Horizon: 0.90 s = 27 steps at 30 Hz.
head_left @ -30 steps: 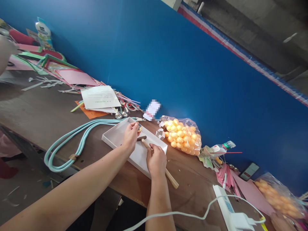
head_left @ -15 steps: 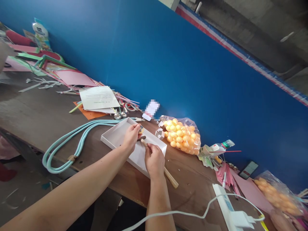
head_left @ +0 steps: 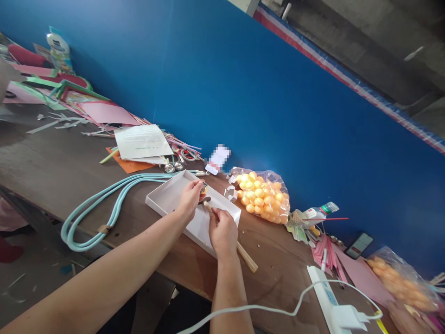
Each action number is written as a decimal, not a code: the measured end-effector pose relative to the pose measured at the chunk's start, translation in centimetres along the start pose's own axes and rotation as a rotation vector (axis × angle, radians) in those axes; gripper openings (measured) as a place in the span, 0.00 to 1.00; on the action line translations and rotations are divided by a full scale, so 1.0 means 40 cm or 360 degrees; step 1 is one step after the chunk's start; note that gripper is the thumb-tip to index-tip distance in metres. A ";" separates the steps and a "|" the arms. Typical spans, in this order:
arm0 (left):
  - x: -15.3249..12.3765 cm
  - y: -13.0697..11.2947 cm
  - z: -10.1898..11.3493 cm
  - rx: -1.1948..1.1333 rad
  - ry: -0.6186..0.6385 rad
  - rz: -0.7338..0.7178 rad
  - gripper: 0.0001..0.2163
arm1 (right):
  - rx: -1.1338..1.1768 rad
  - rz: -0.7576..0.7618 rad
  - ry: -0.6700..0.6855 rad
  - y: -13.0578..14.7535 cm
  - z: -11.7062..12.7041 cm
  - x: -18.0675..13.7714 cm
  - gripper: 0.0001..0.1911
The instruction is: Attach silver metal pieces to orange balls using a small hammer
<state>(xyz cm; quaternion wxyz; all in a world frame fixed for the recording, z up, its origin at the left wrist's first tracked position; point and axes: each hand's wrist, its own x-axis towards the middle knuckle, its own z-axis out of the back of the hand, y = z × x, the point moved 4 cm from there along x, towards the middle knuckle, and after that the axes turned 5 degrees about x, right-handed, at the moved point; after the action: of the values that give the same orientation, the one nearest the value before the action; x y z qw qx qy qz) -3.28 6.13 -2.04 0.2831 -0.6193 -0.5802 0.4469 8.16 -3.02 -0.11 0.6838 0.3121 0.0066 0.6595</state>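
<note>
My left hand [head_left: 189,199] is closed over the white shallow box [head_left: 158,200], its fingertips pinching a small shiny metallic ball [head_left: 204,187]. Just below those fingers sits a dark piece [head_left: 206,200]; I cannot tell what it belongs to. My right hand [head_left: 223,232] is wrapped round a wooden stick [head_left: 247,257]. Its pale tip is close to the dark piece, and the other end sticks out past my right wrist over the table. The middle of the stick is hidden by my hand.
Light-blue cord [head_left: 116,206] loops left of the box. Two shiny balls [head_left: 169,168] lie behind it, near papers [head_left: 143,141]. A bag of orange balls [head_left: 260,192] stands to the right. A power strip [head_left: 321,292] with a white cable [head_left: 271,307] is at front right.
The left fingertips and shiny ball have shifted very slightly. Both hands keep their grips, and the other things on the table stay where they were.
</note>
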 end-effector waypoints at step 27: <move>-0.003 0.000 -0.007 0.0010 0.0065 0.0046 0.16 | 0.0036 -0.0083 0.0089 0.011 0.011 0.001 0.12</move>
<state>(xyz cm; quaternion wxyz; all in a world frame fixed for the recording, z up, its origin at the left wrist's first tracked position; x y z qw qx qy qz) -3.04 6.08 -1.88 0.2902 -0.6358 -0.5639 0.4400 7.98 -3.19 0.47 0.6968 0.3010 0.0412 0.6497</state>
